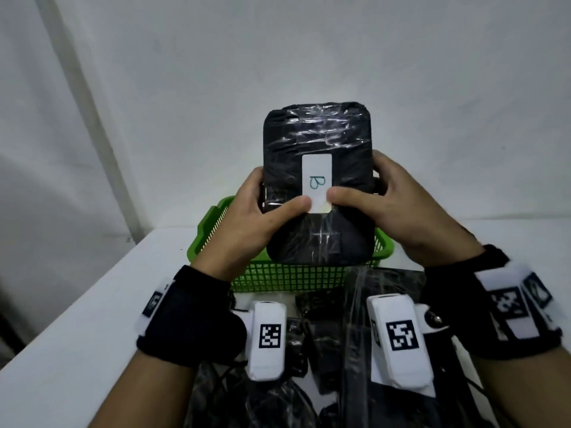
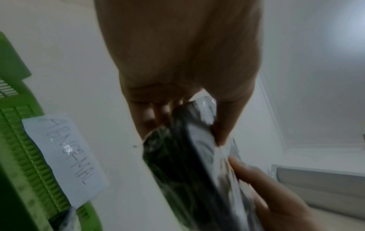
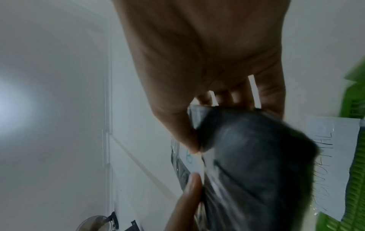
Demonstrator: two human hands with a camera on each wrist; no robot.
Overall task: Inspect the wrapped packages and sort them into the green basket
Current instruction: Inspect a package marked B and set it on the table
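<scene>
I hold a black wrapped package (image 1: 318,168) upright above the green basket (image 1: 278,276), its white label (image 1: 317,180) marked "B" facing me. My left hand (image 1: 262,211) grips its left edge, thumb on the front beside the label. My right hand (image 1: 380,199) grips the right edge, thumb pressing the label's lower corner. In the left wrist view the package (image 2: 187,164) sits between thumb and fingers. In the right wrist view the package (image 3: 256,164) is blurred. The basket (image 2: 23,156) carries a paper tag reading "ABNORMAL" (image 2: 65,157).
Several more black wrapped packages (image 1: 312,350) lie heaped on the white table (image 1: 77,319) in front of the basket, under my wrists. A white wall stands close behind the basket. The paper tag (image 3: 331,164) also shows beside the basket (image 3: 355,171) in the right wrist view.
</scene>
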